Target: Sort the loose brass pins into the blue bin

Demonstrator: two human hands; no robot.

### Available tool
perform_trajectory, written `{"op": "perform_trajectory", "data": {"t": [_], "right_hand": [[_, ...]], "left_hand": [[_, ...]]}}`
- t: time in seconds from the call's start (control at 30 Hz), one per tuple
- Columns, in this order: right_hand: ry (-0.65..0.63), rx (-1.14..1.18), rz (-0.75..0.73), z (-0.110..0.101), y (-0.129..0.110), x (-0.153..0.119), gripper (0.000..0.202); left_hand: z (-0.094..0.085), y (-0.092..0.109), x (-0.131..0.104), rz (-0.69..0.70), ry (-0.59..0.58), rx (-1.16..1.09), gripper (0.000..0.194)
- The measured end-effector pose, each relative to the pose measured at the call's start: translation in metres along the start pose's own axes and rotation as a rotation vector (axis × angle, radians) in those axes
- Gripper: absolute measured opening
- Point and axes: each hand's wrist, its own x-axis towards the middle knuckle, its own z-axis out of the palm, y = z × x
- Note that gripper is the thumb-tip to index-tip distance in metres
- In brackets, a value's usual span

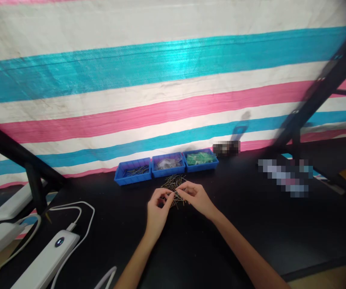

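Note:
A loose pile of thin metal pieces (173, 182), like nails or long screws, lies on the black table (115, 224). My left hand (158, 202) is over the pile's left side, thumb and fingers drawn together. From the right, my right hand (195, 196) reaches over the same pile in a pinch, its fingertips close to the left ones. Whatever sits between the fingertips is too small to make out. Behind the pile stand three blue bins: the left bin (119, 179) with similar thin pieces, the middle bin (161, 173) with clear plastic bags, the right bin (201, 166) with green packets.
A white power bank (48, 259) with a white cable (93, 212) lies at the left front. Black frame bars (314, 96) slant up at both sides. A striped sheet (161, 100) hangs behind the table. Blurred items lie at the right.

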Motion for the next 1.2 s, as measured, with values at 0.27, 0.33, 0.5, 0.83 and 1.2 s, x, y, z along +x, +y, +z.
{"op": "perform_trajectory", "data": {"t": [0.27,0.33,0.5,0.83,1.2], "right_hand": [[-0.092,-0.124,-0.086,0.004,0.003,-0.004,0.019],[-0.117,-0.149,-0.104,0.007,0.003,-0.006,0.017],[-0.120,-0.189,-0.151,0.010,0.006,-0.007,0.016],[0.024,-0.206,-0.154,0.000,0.004,0.000,0.020],[0.097,-0.587,-0.152,-0.003,0.005,-0.005,0.014]], "left_hand": [[0.000,-0.007,0.000,-0.043,0.030,-0.067,0.018],[0.002,-0.008,-0.001,-0.033,0.018,-0.057,0.017],[0.004,-0.008,-0.002,0.016,-0.011,-0.006,0.016],[-0.006,-0.006,0.007,0.110,-0.009,0.158,0.017],[-0.039,-0.011,0.045,0.088,0.326,0.332,0.026]]}}
